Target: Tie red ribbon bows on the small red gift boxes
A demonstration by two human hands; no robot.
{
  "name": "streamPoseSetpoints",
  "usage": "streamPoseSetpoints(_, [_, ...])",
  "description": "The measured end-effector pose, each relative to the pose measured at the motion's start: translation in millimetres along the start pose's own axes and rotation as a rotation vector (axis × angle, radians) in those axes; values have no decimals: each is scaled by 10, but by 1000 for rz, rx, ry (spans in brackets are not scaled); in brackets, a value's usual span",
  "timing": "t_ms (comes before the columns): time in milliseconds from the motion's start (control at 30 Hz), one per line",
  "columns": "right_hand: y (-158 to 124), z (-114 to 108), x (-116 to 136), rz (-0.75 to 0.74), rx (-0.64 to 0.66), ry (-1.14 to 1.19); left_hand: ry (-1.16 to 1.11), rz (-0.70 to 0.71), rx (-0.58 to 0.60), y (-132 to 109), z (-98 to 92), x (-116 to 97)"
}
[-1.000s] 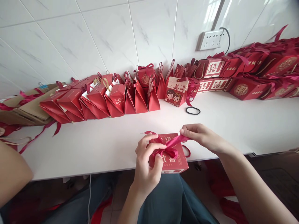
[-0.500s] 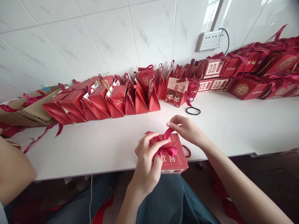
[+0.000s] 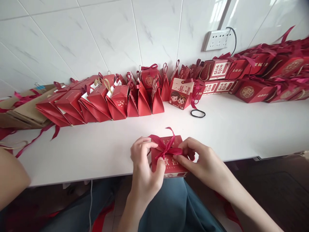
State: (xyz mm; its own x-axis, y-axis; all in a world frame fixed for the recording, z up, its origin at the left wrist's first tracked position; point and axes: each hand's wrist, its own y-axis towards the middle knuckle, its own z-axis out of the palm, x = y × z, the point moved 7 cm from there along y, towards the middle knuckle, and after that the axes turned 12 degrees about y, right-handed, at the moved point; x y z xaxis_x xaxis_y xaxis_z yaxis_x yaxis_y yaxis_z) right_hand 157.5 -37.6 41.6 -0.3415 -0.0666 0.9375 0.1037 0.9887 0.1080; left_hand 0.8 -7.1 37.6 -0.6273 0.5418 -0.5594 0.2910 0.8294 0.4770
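A red gift box (image 3: 172,167) with gold characters lies flat near the table's front edge, right in front of me. A dark red ribbon (image 3: 166,149) is tied in a bow across its top, with one tail curling up at the back. At the bow's right side, my right hand (image 3: 198,156) pinches the loop between thumb and fingers. My left hand (image 3: 146,162) rests at the box's left side, thumb and index finger apart around the bow's left part. Part of a dark red cord handle shows beside the right fingers.
Red gift boxes (image 3: 119,103) stand in rows along the tiled wall, with more stacked at the right (image 3: 252,90). A black band (image 3: 198,113) lies on the white table (image 3: 96,154). Brown bags (image 3: 29,111) sit at the left, near another person's arm (image 3: 12,170). A power socket (image 3: 217,40) is on the wall.
My right hand has let go of the raised ribbon tail and come down onto the bow's right loop. My left hand has shifted left, its fingers now spread off the knot.
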Motion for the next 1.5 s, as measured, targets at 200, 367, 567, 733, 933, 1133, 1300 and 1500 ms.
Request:
streamPoseSetpoints(200, [38,32,6,-25,81,88,64,-38,-20,-24,-66,-13])
streamPoseSetpoints(367, [21,29,38,-43,151,112,50,-29,-78,-7,-105,-53])
streamPoseSetpoints(567, [20,63,50,-57,242,91,4,-17,-19,13,-64,-54])
streamPoseSetpoints(733, [46,75,9,-10,116,26,42,21,-43,8,-105,-63])
streamPoseSetpoints(933, [-44,62,5,46,69,-86,188,135,-115,-27,-201,-181])
streamPoseSetpoints(1133, [-98,75,48,16,42,52,-61,-109,-81,-62,-93,-67])
streamPoseSetpoints(1300, [-73,163,-38,20,33,354,-332,-269,-97,-41,25,2])
streamPoseSetpoints(1500, [-17,183,-194,90,35,711,-371,-291,-110,-13,54,39])
